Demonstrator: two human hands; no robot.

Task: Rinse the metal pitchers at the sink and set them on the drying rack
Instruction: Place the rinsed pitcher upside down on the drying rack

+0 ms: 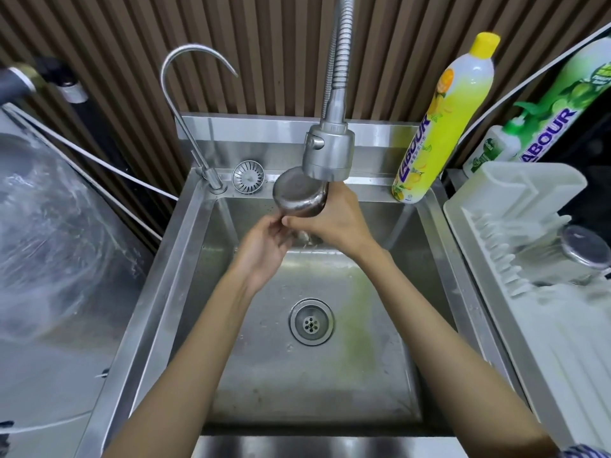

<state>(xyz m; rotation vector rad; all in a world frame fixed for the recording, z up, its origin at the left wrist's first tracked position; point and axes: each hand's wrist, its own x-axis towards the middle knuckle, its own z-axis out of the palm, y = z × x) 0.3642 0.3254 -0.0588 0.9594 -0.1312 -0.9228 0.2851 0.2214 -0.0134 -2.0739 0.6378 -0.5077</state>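
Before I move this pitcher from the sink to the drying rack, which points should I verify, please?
1. Right hand grip on the metal pitcher: fingers wrap its body, ok.
2. Left hand holds the pitcher's lower edge: ok.
3. Pitcher sits under the spray head: ok.
4. Rinse finished, water stopped: cannot tell.
5. Free slots on the drying rack, beside the metal vessel already there: ok.
6. Yellow soap bottle stands on the sink rim near the path: probably ok, pass in front.

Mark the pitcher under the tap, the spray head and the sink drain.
pitcher (297, 195), head view, on its rounded steel body.
spray head (329, 150), head view, on its cylindrical casing.
sink drain (310, 322), head view, on the perforated centre.
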